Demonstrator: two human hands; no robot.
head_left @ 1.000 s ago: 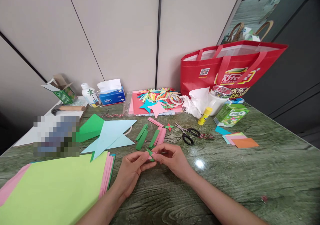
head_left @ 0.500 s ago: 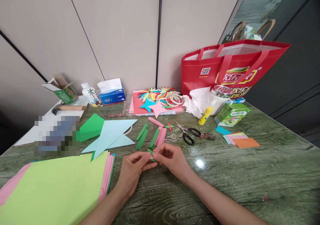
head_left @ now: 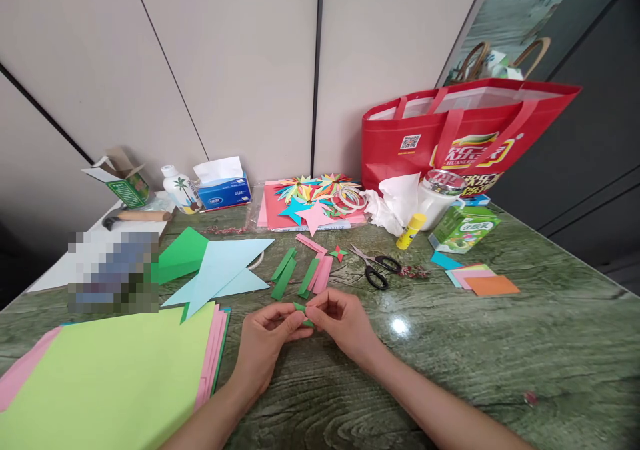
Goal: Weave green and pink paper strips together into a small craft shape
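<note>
My left hand and my right hand meet fingertip to fingertip over the front middle of the table. Between their thumbs and fingers they pinch a small folded green paper piece, mostly covered by the fingers. Just beyond lie folded green strips and pink strips. A small red and green paper star rests behind my right hand, near black-handled scissors.
Left are a stack of yellow-green paper, light blue folded paper and a hammer. At the back stand a tissue box and red bag. A yellow glue stick and coloured paper pieces are right.
The pink part that showed between my fingertips half a second ago is out of sight; only green shows. Both hands stay almost in place, fingers shifted slightly.
</note>
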